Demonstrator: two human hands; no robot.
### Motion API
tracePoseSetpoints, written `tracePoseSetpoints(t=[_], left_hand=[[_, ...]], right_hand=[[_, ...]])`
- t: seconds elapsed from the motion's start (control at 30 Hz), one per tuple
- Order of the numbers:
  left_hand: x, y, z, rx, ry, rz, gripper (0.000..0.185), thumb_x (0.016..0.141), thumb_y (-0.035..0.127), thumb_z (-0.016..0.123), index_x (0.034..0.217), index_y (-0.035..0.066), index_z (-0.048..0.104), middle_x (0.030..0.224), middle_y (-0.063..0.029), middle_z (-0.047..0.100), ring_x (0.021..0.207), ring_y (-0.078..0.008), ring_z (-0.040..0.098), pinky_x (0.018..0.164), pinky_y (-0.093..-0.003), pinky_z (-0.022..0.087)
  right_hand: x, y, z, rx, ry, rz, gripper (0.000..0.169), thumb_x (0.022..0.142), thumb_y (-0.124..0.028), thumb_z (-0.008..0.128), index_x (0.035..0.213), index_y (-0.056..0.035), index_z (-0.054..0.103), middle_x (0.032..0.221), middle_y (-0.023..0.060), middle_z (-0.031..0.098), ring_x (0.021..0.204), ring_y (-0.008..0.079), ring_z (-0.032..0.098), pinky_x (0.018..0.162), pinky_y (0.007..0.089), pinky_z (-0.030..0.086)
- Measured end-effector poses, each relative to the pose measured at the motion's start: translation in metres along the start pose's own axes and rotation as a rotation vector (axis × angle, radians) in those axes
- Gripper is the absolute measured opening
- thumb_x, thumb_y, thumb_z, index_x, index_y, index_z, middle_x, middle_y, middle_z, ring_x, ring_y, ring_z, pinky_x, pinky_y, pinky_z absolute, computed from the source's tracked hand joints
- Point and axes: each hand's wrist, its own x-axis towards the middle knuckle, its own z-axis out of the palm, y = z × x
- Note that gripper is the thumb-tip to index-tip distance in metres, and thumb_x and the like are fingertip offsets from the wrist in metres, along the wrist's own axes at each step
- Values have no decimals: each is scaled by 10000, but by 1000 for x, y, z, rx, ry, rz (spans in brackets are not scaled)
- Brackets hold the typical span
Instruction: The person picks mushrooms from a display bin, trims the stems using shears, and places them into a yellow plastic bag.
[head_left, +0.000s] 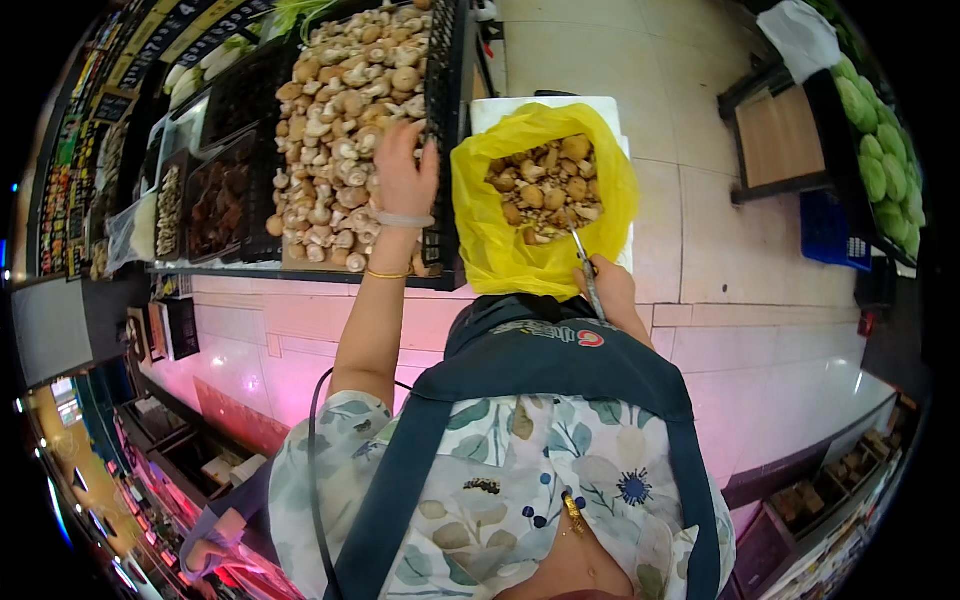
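Over the right part of a black plastic crate (449, 150) heaped with brown-capped mushrooms (330, 135), my left hand (407, 169) reaches down with spread fingers; whether a fingertip touches a mushroom cannot be told. My right hand (611, 289) grips metal scissors (589, 274), whose blades point into an open yellow plastic bag (480, 247). Inside that bag lie mushrooms and cut stem pieces (553, 199). The bag stands on a white foam box (611, 112), to the right of the crate.
Left of the crate are black trays of dark produce (219, 196) and a clear plastic bag (135, 229). A stand with green vegetables (874, 142) and a blue crate (832, 232) are on the right. Part of another person (225, 536) shows at lower left.
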Motion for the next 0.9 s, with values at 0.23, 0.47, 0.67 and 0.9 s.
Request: tracePoseSetpoints(t=[0.23, 0.47, 0.67, 0.9], left_hand=[[-55, 53, 127, -135, -632, 181, 306, 815, 199, 606, 1087, 61, 587, 1081, -136, 559, 1043, -318, 515, 875, -403, 432], [-76, 53, 164, 160, -677, 282, 322, 745, 198, 664, 1050, 111, 607, 1009, -53, 585, 1008, -270, 530, 816, -427, 421], [-74, 63, 128, -1288, -725, -890, 289, 864, 133, 596, 1149, 116, 546, 1038, -58, 583, 870, -180, 585, 738, -336, 498], [-91, 71, 92, -2084, -708, -1309, 235, 922, 194, 534, 1146, 125, 536, 1090, -84, 567, 951, -204, 577, 801, -328, 520]], right_hand=[[-7, -4, -7, 34, 46, 14, 250, 775, -303, 659, 797, -65, 587, 646, 159, 601, 643, 373, 590, 579, 442, 458], [-16, -6, -13, 68, 53, 56, 251, 776, -297, 663, 806, -59, 589, 645, 154, 600, 644, 371, 588, 585, 430, 459], [-18, -1, -10, 142, 85, 90, 257, 770, -297, 648, 795, -51, 579, 658, 159, 602, 661, 371, 591, 592, 437, 452], [-8, -24, -23, 174, 30, 68, 256, 765, -297, 639, 797, -49, 581, 671, 154, 601, 668, 371, 585, 597, 435, 446]])
